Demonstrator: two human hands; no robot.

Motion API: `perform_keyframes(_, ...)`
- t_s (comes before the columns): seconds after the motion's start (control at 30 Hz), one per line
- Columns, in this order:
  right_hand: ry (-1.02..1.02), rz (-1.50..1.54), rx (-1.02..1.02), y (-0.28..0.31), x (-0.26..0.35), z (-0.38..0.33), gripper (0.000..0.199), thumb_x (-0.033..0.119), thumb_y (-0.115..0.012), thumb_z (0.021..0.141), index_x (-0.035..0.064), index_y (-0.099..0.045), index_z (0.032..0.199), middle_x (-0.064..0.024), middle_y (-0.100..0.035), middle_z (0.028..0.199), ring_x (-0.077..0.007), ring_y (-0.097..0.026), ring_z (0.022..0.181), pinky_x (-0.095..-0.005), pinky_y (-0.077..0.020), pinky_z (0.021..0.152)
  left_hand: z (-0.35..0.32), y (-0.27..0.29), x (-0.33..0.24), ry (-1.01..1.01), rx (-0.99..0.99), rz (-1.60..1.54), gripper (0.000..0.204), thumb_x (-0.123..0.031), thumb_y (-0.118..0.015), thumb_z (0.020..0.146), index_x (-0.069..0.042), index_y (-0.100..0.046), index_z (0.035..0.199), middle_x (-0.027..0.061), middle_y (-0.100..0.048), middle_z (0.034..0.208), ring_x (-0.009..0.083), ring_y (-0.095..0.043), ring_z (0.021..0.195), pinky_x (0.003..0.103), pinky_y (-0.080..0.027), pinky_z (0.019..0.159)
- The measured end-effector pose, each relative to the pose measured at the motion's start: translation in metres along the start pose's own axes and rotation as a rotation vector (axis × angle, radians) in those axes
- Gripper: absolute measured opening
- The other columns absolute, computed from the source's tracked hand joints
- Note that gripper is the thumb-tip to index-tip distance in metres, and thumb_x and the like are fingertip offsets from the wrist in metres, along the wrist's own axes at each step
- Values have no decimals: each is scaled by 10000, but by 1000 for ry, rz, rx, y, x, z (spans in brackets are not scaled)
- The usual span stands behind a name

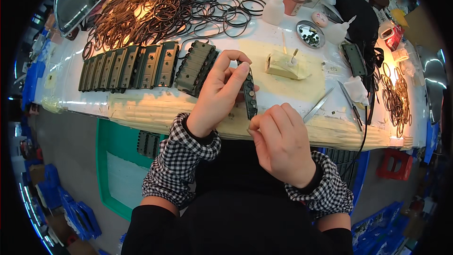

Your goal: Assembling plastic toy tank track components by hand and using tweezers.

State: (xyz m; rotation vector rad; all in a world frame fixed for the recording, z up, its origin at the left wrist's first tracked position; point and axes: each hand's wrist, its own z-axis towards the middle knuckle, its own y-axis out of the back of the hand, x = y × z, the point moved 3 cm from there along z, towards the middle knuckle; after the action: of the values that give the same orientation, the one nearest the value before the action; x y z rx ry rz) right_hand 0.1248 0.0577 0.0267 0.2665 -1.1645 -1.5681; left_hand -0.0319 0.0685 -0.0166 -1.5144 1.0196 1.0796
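Note:
My left hand (218,95) grips a dark green plastic piece with a row of small wheels (250,95) along its side, like a toy tank's lower hull, tilted on edge. Close by its lower end, my right hand (282,142) has thumb and forefinger pinched together; I cannot make out what, if anything, is between them. Left of my left hand lies a similar green part with dark wheels or tracks (196,68). Beyond it, several green plastic hulls (127,68) stand in a leaning row.
Black rubber bands (174,4) are heaped at the back left. Right of my hands sit a tape-wrapped block (285,65), tweezers (319,105), a dark pointed tool (350,104) and a dish of small green parts (310,35). A green tray (101,170) is below the table's edge.

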Motion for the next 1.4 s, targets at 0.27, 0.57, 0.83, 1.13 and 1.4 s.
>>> perform_keyframes(0.27, 67, -34, -101, 1, -4, -3, 207, 55, -725, 701, 52, -615, 876, -57, -550, 829, -220, -544, 736, -335, -419, 628, 2, -2, 3, -45, 24, -15, 142, -214, -478, 1011, -124, -483, 1121, 19, -580, 842, 80, -636, 783, 192, -469, 581)
perform_keyframes(0.57, 0, 115, -138, -4, -9, -4, 201, -1, -714, 681, 45, -590, 832, -63, -541, 783, -241, -537, 700, -350, -421, 617, 0, -1, 2, -24, 21, 6, 134, -199, -457, 1018, -124, -472, 1129, 30, -608, 831, 98, -646, 768, 234, -527, 620)
perform_keyframes(0.83, -181, 242, -59, -6, -7, -3, 212, -37, -681, 683, 33, -558, 840, -81, -514, 790, -267, -534, 714, -364, -433, 623, -1, -2, 1, -32, 6, 11, 134, -198, -454, 1019, -122, -469, 1129, 39, -608, 825, 102, -644, 762, 228, -522, 617)
perform_keyframes(1.13, -67, 107, 51, -6, -5, 0, 194, -13, -647, 717, 44, -536, 865, -75, -466, 778, -253, -500, 719, -358, -412, 644, 2, -2, 4, -85, -2, -3, 136, -179, -486, 1004, -97, -480, 1112, 41, -586, 816, 121, -644, 759, 252, -539, 638)
perform_keyframes(1.4, -83, 36, 6, -12, 5, -7, 198, -24, -638, 707, 49, -542, 864, -67, -470, 762, -234, -511, 713, -347, -414, 635, 2, -4, 3, -101, 12, 49, 143, -182, -496, 1000, -92, -486, 1111, 36, -580, 811, 119, -641, 752, 259, -543, 646)
